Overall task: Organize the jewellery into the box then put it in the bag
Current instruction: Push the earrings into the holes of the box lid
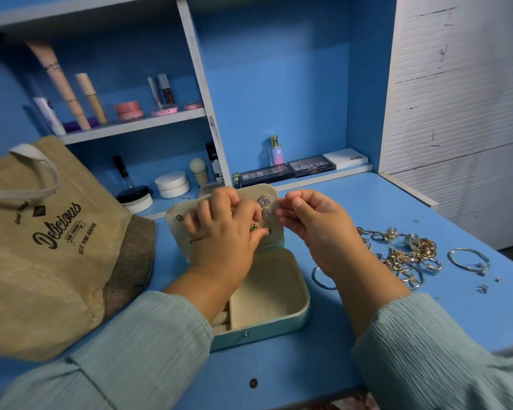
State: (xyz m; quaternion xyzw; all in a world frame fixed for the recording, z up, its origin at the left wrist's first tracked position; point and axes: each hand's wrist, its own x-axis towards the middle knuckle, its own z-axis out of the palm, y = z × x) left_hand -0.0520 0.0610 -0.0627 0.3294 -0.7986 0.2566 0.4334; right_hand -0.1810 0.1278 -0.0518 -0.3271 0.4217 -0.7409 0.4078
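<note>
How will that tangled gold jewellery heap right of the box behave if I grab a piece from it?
The jewellery heap looks like interlocked chains and rings, so lifting one piece would probably drag neighbours along. The chains should hang limp, not stiff. The thin bangle lying apart seems rigid and may slide or roll on the smooth blue desk.

A blue painted desk top point(323, 350) is seen, backed by a blue shelf unit with white-edged shelves point(137, 125). At its centre an open pale-green jewellery box with a cream lining point(267, 294) is set, its lid raised toward twelve o'clock. At nine o'clock a tan jute bag printed "Delicious" point(51, 255) is laid just beside the box. At three o'clock a heap of gold-coloured rings and chains point(403, 255) is spread, with a thin gold bangle point(468, 261) further out and a silver hoop point(320, 279) nearer the box. A few tiny pieces point(483, 288) are scattered at four o'clock.
</note>
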